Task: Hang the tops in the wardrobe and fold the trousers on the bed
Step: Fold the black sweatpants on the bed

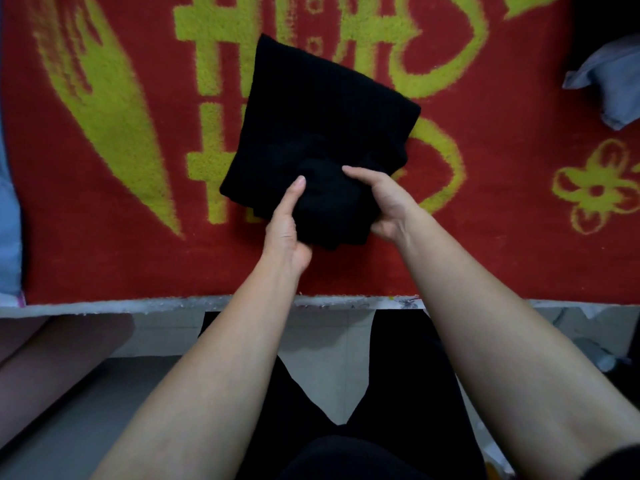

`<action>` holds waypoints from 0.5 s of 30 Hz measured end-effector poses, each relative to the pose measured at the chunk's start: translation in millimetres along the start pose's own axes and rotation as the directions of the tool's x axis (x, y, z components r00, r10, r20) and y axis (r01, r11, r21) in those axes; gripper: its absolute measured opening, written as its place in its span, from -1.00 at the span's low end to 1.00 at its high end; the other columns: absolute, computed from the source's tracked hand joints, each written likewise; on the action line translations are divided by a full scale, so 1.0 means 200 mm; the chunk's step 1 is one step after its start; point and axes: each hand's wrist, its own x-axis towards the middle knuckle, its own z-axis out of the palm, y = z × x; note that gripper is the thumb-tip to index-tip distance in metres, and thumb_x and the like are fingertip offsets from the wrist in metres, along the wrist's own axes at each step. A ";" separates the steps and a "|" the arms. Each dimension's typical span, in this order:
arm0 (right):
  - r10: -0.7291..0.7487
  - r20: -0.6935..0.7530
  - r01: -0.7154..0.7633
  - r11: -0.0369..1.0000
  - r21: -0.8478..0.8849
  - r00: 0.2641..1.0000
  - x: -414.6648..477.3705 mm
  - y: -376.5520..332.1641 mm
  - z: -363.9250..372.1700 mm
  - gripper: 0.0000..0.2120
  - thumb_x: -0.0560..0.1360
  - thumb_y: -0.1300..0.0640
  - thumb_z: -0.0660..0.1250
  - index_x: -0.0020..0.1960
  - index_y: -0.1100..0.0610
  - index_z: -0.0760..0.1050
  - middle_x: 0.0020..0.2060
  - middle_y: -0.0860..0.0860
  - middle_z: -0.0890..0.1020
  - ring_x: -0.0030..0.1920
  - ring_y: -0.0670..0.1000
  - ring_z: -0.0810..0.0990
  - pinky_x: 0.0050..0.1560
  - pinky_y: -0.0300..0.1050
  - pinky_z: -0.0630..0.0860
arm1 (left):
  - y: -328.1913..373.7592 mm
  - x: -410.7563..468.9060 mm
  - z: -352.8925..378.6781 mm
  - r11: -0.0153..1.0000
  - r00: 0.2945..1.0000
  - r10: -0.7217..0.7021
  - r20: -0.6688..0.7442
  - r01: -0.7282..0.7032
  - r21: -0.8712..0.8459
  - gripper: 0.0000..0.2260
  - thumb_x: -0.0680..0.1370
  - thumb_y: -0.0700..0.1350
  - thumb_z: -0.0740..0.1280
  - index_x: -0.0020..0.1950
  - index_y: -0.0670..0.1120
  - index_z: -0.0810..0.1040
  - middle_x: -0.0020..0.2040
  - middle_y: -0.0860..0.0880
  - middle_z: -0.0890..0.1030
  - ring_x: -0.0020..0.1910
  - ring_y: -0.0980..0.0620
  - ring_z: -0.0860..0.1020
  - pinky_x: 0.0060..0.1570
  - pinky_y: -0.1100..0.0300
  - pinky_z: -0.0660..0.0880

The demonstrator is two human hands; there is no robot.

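Black trousers [318, 119], folded into a thick square bundle, lie on the bed's red blanket [104, 258] with yellow-green patterns. My left hand [287, 226] grips the bundle's near left corner, thumb on top and fingers tucked under the fabric. My right hand [384, 206] holds the near right edge, thumb over the top and fingers beneath. The near end of the bundle looks slightly lifted between both hands.
A grey-blue garment [606, 81] lies crumpled at the bed's right edge. A pale blue fabric [8, 220] borders the bed on the left. The bed's near edge [173, 303] runs across the view, with tiled floor [322, 355] and my black-clad legs below.
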 end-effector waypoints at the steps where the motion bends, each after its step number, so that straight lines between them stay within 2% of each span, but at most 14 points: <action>1: -0.036 -0.040 0.035 0.999 -0.020 0.999 0.00 0.01 -0.01 -0.60 0.43 0.11 0.48 0.23 0.23 0.60 0.08 0.16 0.70 0.02 0.14 0.72 0.02 0.01 0.67 | 0.02 0.00 -0.02 0.999 0.998 0.026 -0.050 -0.025 0.022 -0.53 0.45 -0.12 0.50 0.33 -0.18 0.54 0.21 -0.22 0.62 0.19 -0.22 0.60 0.27 -0.19 0.48; 3: -0.191 -0.216 0.184 0.981 -0.055 0.958 0.04 0.00 -0.03 -0.43 0.35 0.12 0.57 0.31 0.21 0.53 0.09 0.13 0.70 0.04 0.11 0.71 0.04 -0.01 0.65 | 0.07 0.01 -0.04 0.991 0.979 0.116 -0.165 -0.104 0.084 -0.53 0.38 -0.20 0.55 0.27 -0.19 0.57 0.14 -0.20 0.66 0.10 -0.21 0.64 0.17 -0.22 0.54; 4: -0.286 -0.314 0.272 0.958 -0.088 0.905 0.05 -0.02 -0.03 -0.36 0.33 0.09 0.60 0.34 0.19 0.48 0.12 0.10 0.69 0.07 0.08 0.70 0.07 -0.02 0.63 | 0.11 0.02 -0.06 0.981 0.963 0.171 -0.210 -0.147 0.128 -0.52 0.35 -0.23 0.56 0.25 -0.19 0.58 0.10 -0.19 0.68 0.05 -0.18 0.67 0.11 -0.22 0.57; 5: -0.384 -0.407 0.344 0.923 -0.172 0.829 0.06 -0.05 -0.02 -0.26 0.32 0.03 0.62 0.40 0.17 0.41 0.18 0.09 0.64 0.15 0.07 0.65 0.17 -0.01 0.58 | 0.15 0.03 -0.09 0.967 0.944 0.223 -0.242 -0.182 0.179 -0.50 0.32 -0.24 0.58 0.23 -0.18 0.58 0.08 -0.17 0.69 0.01 -0.16 0.68 0.06 -0.22 0.59; 6: -0.497 -0.478 0.373 0.866 -0.333 0.725 0.07 -0.09 -0.01 -0.15 0.31 -0.07 0.62 0.46 0.14 0.32 0.26 0.10 0.57 0.26 0.07 0.57 0.30 0.00 0.49 | 0.18 0.04 -0.12 0.950 0.927 0.268 -0.262 -0.208 0.233 -0.47 0.29 -0.24 0.59 0.23 -0.16 0.57 0.07 -0.15 0.69 -0.02 -0.13 0.69 0.02 -0.20 0.61; 7: -0.624 -0.478 0.361 0.765 -0.533 0.618 0.08 -0.14 -0.01 -0.07 0.31 -0.17 0.58 0.52 0.12 0.25 0.33 0.11 0.49 0.35 0.09 0.47 0.40 -0.01 0.37 | 0.22 0.05 -0.15 0.932 0.914 0.303 -0.270 -0.224 0.286 -0.44 0.27 -0.23 0.61 0.24 -0.13 0.55 0.07 -0.13 0.69 -0.02 -0.11 0.69 0.01 -0.17 0.62; 8: -0.739 -0.408 0.339 0.631 -0.698 0.536 0.09 -0.19 -0.01 -0.03 0.31 -0.26 0.54 0.54 0.10 0.21 0.38 0.11 0.43 0.40 0.09 0.40 0.44 -0.03 0.29 | 0.25 0.07 -0.18 0.913 0.908 0.326 -0.265 -0.229 0.336 -0.41 0.26 -0.21 0.62 0.25 -0.11 0.53 0.09 -0.11 0.68 -0.01 -0.09 0.69 0.03 -0.12 0.62; 9: -0.806 -0.301 0.321 0.503 -0.803 0.510 0.10 -0.26 0.01 -0.03 0.31 -0.32 0.49 0.55 0.07 0.20 0.40 0.09 0.41 0.42 0.08 0.38 0.45 -0.05 0.28 | 0.26 0.08 -0.22 0.900 0.909 0.333 -0.252 -0.226 0.374 -0.38 0.25 -0.19 0.64 0.27 -0.10 0.52 0.12 -0.09 0.67 0.02 -0.07 0.68 0.06 -0.08 0.62; 10: -0.816 -0.193 0.315 0.413 -0.854 0.545 0.11 -0.32 0.04 -0.05 0.31 -0.35 0.45 0.54 0.04 0.23 0.39 0.06 0.44 0.39 0.05 0.41 0.43 -0.05 0.31 | 0.27 0.10 -0.24 0.893 0.915 0.327 -0.238 -0.217 0.394 -0.35 0.24 -0.16 0.65 0.28 -0.10 0.52 0.13 -0.08 0.67 0.05 -0.06 0.67 0.10 -0.05 0.60; 11: -0.774 -0.101 0.312 0.367 -0.876 0.625 0.12 -0.39 0.07 -0.07 0.30 -0.37 0.44 0.53 0.02 0.26 0.36 0.04 0.48 0.35 0.03 0.46 0.40 -0.05 0.36 | 0.26 0.11 -0.25 0.893 0.921 0.314 -0.230 -0.204 0.402 -0.32 0.22 -0.12 0.66 0.29 -0.11 0.52 0.15 -0.08 0.66 0.07 -0.05 0.66 0.13 -0.03 0.59; 13: -0.594 0.020 0.268 0.333 -0.904 0.805 0.14 -0.48 0.16 -0.12 0.27 -0.36 0.48 0.46 0.00 0.36 0.28 0.01 0.56 0.23 0.01 0.56 0.31 -0.03 0.48 | 0.24 0.13 -0.26 0.898 0.926 0.299 -0.233 -0.190 0.397 -0.23 0.16 -0.06 0.68 0.32 -0.13 0.50 0.17 -0.08 0.65 0.09 -0.03 0.65 0.15 -0.01 0.58; 15: -0.453 0.054 0.220 0.321 -0.921 0.890 0.17 -0.52 0.21 -0.28 0.25 -0.29 0.52 0.32 0.00 0.51 0.10 -0.04 0.65 0.04 -0.02 0.67 0.15 -0.04 0.60 | 0.23 0.13 -0.27 0.906 0.924 0.301 -0.235 -0.201 0.371 -0.19 0.14 -0.04 0.68 0.33 -0.13 0.47 0.18 -0.08 0.64 0.10 -0.04 0.64 0.15 -0.02 0.58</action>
